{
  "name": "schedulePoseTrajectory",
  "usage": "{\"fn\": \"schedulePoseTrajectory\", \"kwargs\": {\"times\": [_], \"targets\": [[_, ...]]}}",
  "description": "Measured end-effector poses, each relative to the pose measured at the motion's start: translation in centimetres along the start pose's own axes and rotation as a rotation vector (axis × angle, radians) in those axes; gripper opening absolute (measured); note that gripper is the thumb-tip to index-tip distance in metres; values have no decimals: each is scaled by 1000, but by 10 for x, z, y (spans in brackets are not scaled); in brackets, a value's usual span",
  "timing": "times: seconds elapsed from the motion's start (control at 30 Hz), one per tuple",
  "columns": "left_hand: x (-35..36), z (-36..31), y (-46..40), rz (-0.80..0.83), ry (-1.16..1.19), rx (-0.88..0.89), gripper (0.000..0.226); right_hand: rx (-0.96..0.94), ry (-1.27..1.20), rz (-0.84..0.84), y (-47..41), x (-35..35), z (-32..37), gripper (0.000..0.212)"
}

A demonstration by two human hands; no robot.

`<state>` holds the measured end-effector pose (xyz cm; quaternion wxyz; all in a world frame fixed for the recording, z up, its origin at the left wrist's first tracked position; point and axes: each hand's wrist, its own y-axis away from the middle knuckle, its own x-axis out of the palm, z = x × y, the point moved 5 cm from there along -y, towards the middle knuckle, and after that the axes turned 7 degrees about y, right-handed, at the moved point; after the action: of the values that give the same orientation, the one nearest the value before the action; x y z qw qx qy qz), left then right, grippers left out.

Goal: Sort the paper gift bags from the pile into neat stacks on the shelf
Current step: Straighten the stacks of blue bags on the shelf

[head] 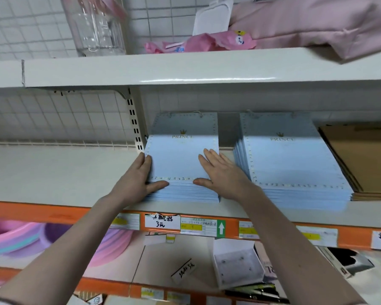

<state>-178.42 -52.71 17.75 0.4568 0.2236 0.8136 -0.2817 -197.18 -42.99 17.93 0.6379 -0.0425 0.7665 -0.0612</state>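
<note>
Left hand (139, 172): fingers straight along the left edge of the left blue stack (183, 159), thumb against its front edge.
Right hand (220, 172): spread flat on top, thumb on the front.
Stack place: on the white shelf (64, 172), near its front lip, left of a second blue stack (293, 159).
Doing it well: squeeze both sides together, tap the front flush.
Hard to see: the pile isn't in view; stack backs are shadowed.

bright, even light | glare on upper shelf edge (207, 79) | edges blurred, bowed
</note>
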Motion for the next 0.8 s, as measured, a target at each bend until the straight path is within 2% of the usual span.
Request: {"fn": "schedulePoseTrajectory", "kwargs": {"times": [0.07,0.17,0.37,0.57,0.8], "targets": [[0,-5,-1,-21,-14,15,84,3,12,4,-1,0,-3,78],[0,-1,-3,-15,-2,10,87,1,20,16,-1,-2,-4,78],[-2,8,-3,52,-46,8,131,-39,49,63,3,-5,-4,101],[-3,10,-3,39,-217,4,117,-53,86,72,1,-6,-8,100],[-1,9,-2,45,-301,-49,118,-7,40,111,2,-5,-7,98]]}}
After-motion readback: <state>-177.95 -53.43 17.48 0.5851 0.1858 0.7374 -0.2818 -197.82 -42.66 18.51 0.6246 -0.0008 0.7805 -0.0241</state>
